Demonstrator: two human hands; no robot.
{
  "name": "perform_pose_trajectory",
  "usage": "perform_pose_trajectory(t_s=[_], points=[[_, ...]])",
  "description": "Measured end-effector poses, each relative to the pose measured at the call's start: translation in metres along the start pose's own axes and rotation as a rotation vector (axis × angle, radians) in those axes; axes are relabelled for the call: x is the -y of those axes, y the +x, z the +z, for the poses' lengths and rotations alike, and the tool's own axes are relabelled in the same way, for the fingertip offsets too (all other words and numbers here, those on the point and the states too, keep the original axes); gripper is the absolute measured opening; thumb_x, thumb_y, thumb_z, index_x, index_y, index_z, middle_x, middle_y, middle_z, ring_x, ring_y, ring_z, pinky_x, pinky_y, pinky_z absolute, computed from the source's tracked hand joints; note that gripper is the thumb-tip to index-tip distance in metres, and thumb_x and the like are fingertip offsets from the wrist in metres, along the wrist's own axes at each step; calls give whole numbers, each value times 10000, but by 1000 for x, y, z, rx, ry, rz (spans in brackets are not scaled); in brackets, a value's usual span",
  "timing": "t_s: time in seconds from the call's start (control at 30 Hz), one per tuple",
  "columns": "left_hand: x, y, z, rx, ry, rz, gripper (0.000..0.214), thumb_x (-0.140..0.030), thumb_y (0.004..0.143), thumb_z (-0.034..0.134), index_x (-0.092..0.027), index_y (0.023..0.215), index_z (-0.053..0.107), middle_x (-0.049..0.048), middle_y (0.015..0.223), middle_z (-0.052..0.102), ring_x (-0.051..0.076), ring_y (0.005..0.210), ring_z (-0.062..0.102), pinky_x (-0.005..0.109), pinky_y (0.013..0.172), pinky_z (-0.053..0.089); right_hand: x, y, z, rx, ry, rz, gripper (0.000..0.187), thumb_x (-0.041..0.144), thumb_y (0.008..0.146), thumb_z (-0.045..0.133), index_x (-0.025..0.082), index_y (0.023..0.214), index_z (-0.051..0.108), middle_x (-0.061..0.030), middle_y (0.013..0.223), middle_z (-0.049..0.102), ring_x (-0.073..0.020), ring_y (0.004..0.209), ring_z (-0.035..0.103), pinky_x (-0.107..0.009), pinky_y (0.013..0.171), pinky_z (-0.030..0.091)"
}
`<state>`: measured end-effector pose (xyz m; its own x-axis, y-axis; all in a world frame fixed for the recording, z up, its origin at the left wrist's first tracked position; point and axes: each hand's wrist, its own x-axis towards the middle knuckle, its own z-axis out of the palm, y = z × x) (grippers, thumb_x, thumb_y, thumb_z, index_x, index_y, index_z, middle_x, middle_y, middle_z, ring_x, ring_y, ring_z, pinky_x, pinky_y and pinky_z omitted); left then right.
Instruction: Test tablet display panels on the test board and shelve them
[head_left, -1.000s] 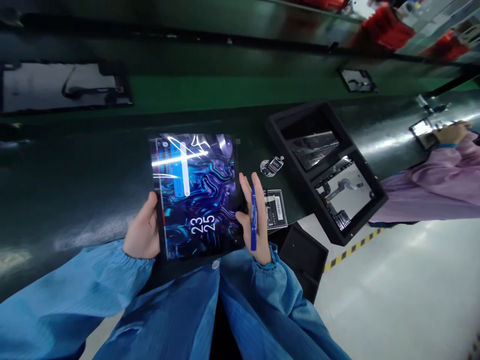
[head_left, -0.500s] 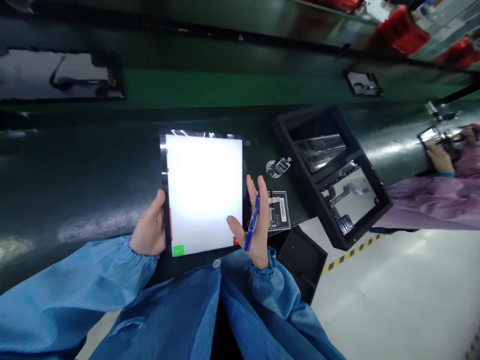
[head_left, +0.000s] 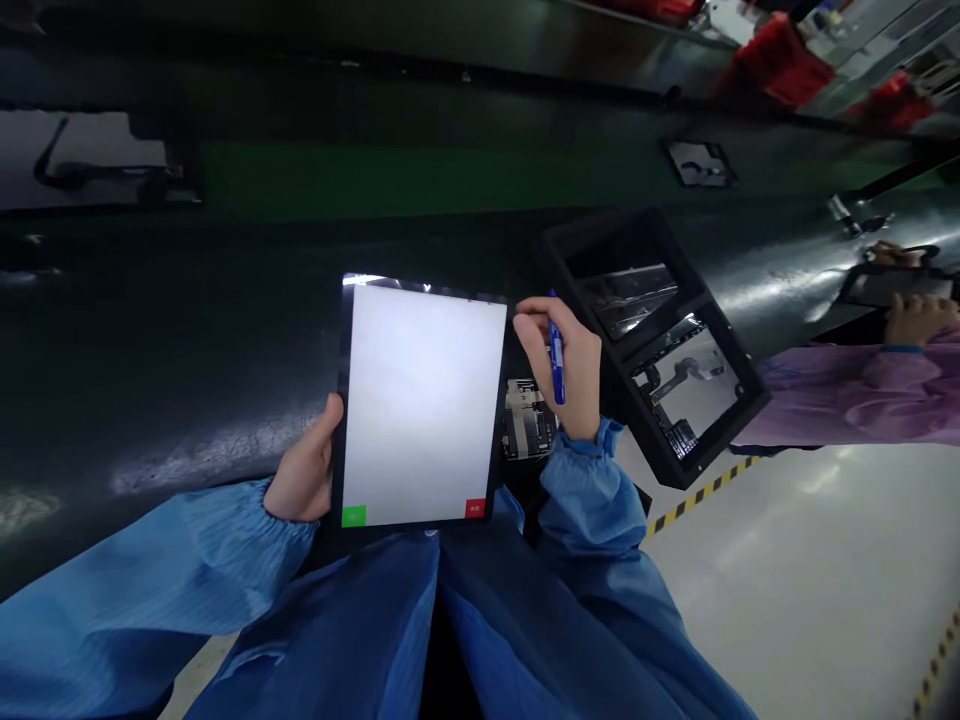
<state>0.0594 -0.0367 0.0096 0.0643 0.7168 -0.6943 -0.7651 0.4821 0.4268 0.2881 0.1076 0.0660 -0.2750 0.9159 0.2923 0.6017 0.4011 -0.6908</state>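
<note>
my left grip (head_left: pixel 304 465) is closed on one tablet (head_left: pixel 424 400) at its left edge, holding it over the tabletop (head_left: pixel 187 330). my right grip (head_left: pixel 559 370) is closed on one blue marker pen (head_left: pixel 556 365), just beside the tablet. i'd judge the risks to be the one-sided hold letting the tablet slip, or the pen marking its screen. nearby are one circuit board (head_left: pixel 529 420) and one black tray (head_left: pixel 724 440) with two compartments.

Yellow-black hazard tape (head_left: pixel 697 497) marks the pale floor (head_left: pixel 795 590) beside a green workbench (head_left: pixel 187 330).
</note>
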Motion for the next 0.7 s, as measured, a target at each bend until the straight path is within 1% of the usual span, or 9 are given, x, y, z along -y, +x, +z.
perform_pose_trajectory(t_s=[0.07,0.17,0.27,0.33,0.37,0.43,0.53,0.6,0.7], points=[[3,-1,0,10,55,-6,575,-541,946,546,-214,1418,564,24,1182,750,273,1263,596,334,1070,487,0,10,-3,59,-138,-40,290,450,972,538,211,830,625,15,685,635,-137,609,598,-271,618,448],[7,1,0,31,124,14,565,-549,965,480,-201,1396,593,73,1206,739,306,1273,588,389,1055,504,7,5,-3,-20,-379,-171,307,374,994,514,200,754,593,17,632,583,-120,567,537,-259,566,384],[8,6,-2,64,146,-2,595,-584,956,460,-200,1386,604,99,1219,732,322,1242,613,415,1026,526,19,-12,-7,-68,-502,-497,252,297,976,565,197,748,601,-2,633,595,-129,591,534,-263,542,391],[7,8,-3,54,137,2,591,-596,949,469,-213,1377,609,94,1231,728,314,1212,636,409,1014,535,27,-25,-14,-68,-450,-710,189,278,946,624,199,775,613,-5,629,618,-135,590,544,-263,533,433],[6,9,-4,49,132,9,582,-594,951,468,-218,1371,613,91,1234,727,309,1205,642,404,1011,538,29,-30,-19,-76,-413,-777,158,269,931,647,198,793,617,-9,633,636,-140,596,559,-263,538,463],[5,9,-6,50,124,12,563,-580,959,456,-212,1347,632,90,1224,732,312,1204,642,404,1007,542,31,-38,-28,-100,-357,-821,120,244,913,670,194,816,620,-33,683,692,-154,639,607,-265,575,528],[5,9,-8,58,115,-14,560,-582,955,454,-192,1295,670,99,1198,742,326,1210,637,409,1009,540,28,-45,-40,-95,-314,-798,114,224,901,683,199,815,613,-77,876,775,-152,672,649,-263,586,578],[5,8,-7,35,121,-14,562,-594,946,462,-195,1276,681,96,1171,752,322,1208,638,400,1005,542,24,-48,-45,-75,-307,-766,107,216,895,692,207,823,613,-89,1029,782,-134,645,644,-257,555,584],[6,4,-2,-37,142,17,564,-583,953,455,-189,1297,666,96,1133,765,312,1202,644,389,995,548,20,-52,-51,-39,-295,-731,86,188,880,703,210,841,630,-93,1131,763,-119,610,635,-259,526,584]])
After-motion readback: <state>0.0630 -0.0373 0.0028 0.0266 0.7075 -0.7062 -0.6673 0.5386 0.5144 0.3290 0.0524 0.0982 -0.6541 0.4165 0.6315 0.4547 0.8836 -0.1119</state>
